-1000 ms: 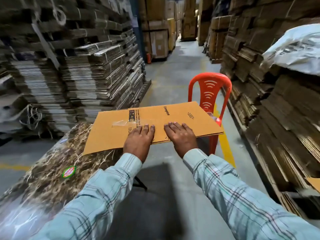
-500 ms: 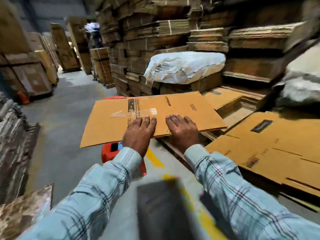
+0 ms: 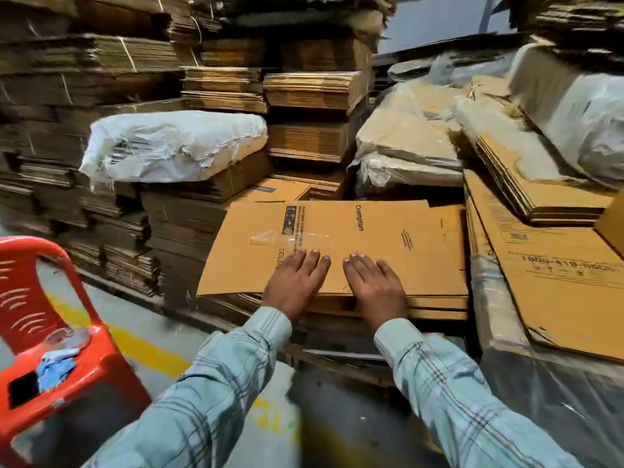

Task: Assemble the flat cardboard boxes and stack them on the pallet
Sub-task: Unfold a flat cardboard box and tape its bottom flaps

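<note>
A flat brown cardboard box [image 3: 378, 228] printed "Crompton", with clear tape on it, lies level over a low stack of flat boxes [image 3: 439, 304] straight ahead. My left hand [image 3: 297, 282] and my right hand [image 3: 371, 285] hold its near edge side by side. Their fingers lie straight on top and the thumbs are hidden under the edge. Dark pallet wood [image 3: 337, 361] shows below the stack. The box's left end overhangs the stack.
A red plastic chair [image 3: 50, 349] stands at lower left with a cloth on its seat. Tall piles of flat cardboard fill the back, one topped by a white wrapped bundle [image 3: 175, 146]. More flat boxes [image 3: 557, 282] lie to the right. A yellow floor line [image 3: 145, 349] runs by the chair.
I have turned right with the box in both hands. The chair has slid to my left, and the box has come from mid-air down over the low stack.
</note>
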Demonstrator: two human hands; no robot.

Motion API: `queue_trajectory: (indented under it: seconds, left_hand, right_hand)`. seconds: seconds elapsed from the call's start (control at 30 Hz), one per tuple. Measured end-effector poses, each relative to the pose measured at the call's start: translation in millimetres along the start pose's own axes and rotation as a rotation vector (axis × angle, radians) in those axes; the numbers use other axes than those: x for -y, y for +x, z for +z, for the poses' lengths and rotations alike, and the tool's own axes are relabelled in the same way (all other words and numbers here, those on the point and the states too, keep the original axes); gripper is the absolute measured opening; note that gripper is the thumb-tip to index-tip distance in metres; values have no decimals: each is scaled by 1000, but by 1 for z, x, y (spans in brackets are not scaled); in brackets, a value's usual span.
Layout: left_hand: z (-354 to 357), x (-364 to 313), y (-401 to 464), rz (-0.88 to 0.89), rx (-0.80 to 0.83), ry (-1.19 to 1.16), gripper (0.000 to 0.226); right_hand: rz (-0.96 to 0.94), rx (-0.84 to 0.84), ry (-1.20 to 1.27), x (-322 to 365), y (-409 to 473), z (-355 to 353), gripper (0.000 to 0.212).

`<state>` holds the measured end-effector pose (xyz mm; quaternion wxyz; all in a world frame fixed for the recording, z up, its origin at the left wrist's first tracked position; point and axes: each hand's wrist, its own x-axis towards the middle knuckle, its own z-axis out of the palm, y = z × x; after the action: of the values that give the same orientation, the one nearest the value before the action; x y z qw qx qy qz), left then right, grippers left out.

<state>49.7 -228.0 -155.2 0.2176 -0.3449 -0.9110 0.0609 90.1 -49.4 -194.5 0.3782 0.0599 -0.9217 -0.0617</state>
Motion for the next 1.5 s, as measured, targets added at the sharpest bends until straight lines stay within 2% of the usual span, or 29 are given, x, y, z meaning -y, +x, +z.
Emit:
queue_trajectory:
  seconds: [0.1, 0.23, 0.37, 0.6, 0.73, 0.83, 1.03, 1.2, 1.3, 1.43, 1.5]
  left_hand:
    - [67, -1, 24, 91, 262, -27, 67]
    - [162, -2, 43, 144, 498, -134, 74]
    - [215, 6, 60, 203, 618, -127, 82]
    - [262, 51, 112, 221, 678, -152, 93]
    - [288, 83, 139, 263, 662, -159, 85]
    - [313, 107, 152, 290, 681, -174, 83]
    - [373, 144, 164, 354, 727, -260, 90]
    - [424, 137, 148, 431, 658, -340, 103]
    - [445, 130, 140, 441, 659, -365, 108]
    - [462, 125, 135, 443, 579, -366, 110]
    - [467, 123, 134, 423, 594, -351, 112]
  right_hand:
    - [106, 242, 47, -3, -25, 55, 51]
    - [199, 564, 107, -1, -44, 133, 72]
    - [230, 692, 154, 0, -48, 190, 81]
    - [286, 750, 172, 2, -2, 242, 80]
    - [294, 773, 171, 3, 26, 272, 79]
    - [307, 796, 194, 7, 42, 299, 70]
    - [292, 949, 167, 31, 64, 345, 76]
    - [315, 1125, 72, 34, 51, 368, 78]
    - [338, 1134, 36, 36, 37, 379, 73]
    - [364, 1174, -24, 46, 24, 394, 76]
    - [419, 1174, -55, 54, 19, 402, 84]
